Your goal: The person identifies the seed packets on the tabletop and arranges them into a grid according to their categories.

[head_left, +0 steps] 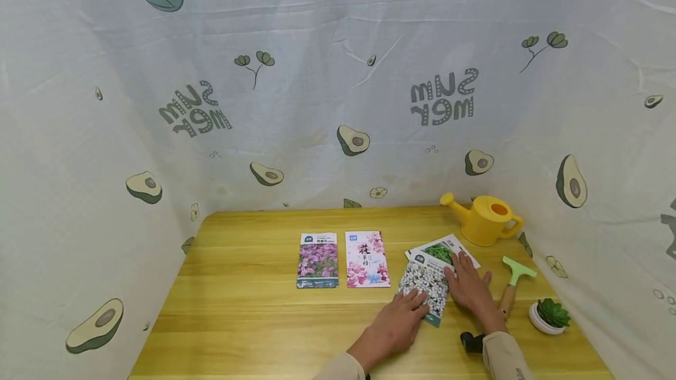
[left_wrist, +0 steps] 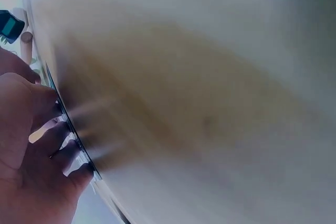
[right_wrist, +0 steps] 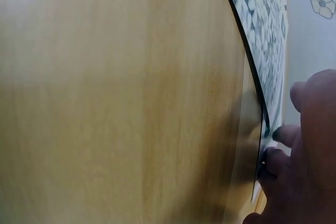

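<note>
A seed packet with white flowers (head_left: pixel 426 283) lies tilted on the yellow wood-grain table, overlapping a white packet with green leaves (head_left: pixel 454 246). My left hand (head_left: pixel 398 321) rests its fingers on the lower left of the white-flower packet, fingertips along its edge (left_wrist: pixel 79 142) in the left wrist view. On the other side, my right hand (head_left: pixel 469 287) reaches over the leaf packet, with its fingers touching both packets near the right edge. The right wrist view shows the white-flower packet (right_wrist: pixel 262 40) bowed, and the fingers of that hand (right_wrist: pixel 286 150) at its end.
Left of the hands lie a purple-flower packet (head_left: pixel 318 260) and a pink-blossom packet (head_left: pixel 368 258), side by side. A yellow watering can (head_left: pixel 486 221), a green-headed tool with a wooden handle (head_left: pixel 514 277), a small potted succulent (head_left: pixel 550 315) and a black object (head_left: pixel 472 342) stand or lie at right.
</note>
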A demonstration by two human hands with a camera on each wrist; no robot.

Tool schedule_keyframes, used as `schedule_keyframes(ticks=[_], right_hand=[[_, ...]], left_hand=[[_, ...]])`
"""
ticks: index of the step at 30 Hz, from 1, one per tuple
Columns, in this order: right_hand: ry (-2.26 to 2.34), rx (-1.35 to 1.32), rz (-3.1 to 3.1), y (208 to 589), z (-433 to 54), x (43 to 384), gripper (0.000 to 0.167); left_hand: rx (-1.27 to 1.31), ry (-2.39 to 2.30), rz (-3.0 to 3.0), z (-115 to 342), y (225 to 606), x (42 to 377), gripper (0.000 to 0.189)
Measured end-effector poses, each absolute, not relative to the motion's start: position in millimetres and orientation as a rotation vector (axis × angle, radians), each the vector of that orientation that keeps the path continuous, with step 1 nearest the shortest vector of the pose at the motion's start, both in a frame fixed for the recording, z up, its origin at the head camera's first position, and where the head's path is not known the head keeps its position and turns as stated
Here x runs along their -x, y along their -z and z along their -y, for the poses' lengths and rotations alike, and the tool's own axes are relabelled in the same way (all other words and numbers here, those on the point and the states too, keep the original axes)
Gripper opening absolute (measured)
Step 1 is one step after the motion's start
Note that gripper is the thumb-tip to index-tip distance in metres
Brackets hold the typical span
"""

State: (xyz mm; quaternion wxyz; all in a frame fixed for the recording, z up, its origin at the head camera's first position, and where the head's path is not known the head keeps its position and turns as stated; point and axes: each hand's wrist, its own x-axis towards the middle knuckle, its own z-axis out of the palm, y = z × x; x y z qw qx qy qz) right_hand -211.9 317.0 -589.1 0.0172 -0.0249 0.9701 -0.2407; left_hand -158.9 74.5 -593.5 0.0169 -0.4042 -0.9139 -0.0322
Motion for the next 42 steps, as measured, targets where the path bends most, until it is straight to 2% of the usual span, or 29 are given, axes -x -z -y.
schedule_keyframes(ticks=[14,42], right_hand=[[0.678,0.05,-2.994,577,-310,220,0.07],[0.687,0.0,-2.988,586,-314,216,0.072]], left_hand=[[1.198,0.105,2.84,-60,585,142,0.036],[1.214,0.209,2.873,-17,587,110,0.03]])
